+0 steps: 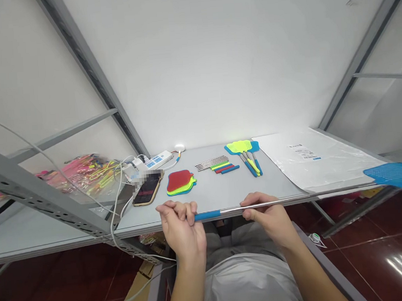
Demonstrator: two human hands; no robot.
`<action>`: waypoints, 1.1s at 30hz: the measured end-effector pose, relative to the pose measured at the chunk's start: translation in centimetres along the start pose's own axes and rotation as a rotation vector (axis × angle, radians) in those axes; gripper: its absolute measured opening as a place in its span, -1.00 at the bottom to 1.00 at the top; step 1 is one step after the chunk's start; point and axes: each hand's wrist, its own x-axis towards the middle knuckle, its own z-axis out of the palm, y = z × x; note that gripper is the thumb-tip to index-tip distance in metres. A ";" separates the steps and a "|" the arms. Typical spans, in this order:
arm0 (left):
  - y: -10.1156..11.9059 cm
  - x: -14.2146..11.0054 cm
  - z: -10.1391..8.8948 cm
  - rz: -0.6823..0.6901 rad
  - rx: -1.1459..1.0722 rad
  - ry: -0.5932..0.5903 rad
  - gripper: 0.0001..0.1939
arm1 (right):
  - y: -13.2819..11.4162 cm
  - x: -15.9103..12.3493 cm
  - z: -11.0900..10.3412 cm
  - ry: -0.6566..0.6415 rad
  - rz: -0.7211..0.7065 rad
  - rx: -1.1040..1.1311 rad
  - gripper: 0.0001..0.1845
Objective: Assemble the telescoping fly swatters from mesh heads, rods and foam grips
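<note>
A fly swatter [295,199] with a long metal rod, a blue grip and a blue mesh head lies level across the table's front edge, its head at the far right. My left hand [183,221] is closed round the end of the blue grip. Further along, my right hand [266,212] pinches the metal rod between thumb and fingers. Behind my hands lie a stack of loose swatter heads [180,181], red on top, a row of metal rods [211,162], and several coloured grips [225,166]. Finished-looking swatters [248,156] in yellow and blue rest beside them.
A phone [148,187] lies at the left near a white power strip [156,161] with cables. White plastic packaging [309,160] covers the table's right side. Grey metal shelf posts [90,66] frame the table [218,191]. Bagged colourful items [84,176] sit further left.
</note>
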 end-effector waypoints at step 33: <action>1.4 2.1 -0.9 0.141 0.068 0.047 -0.78 | 0.1 0.6 -2.5 0.070 -0.091 0.055 -0.92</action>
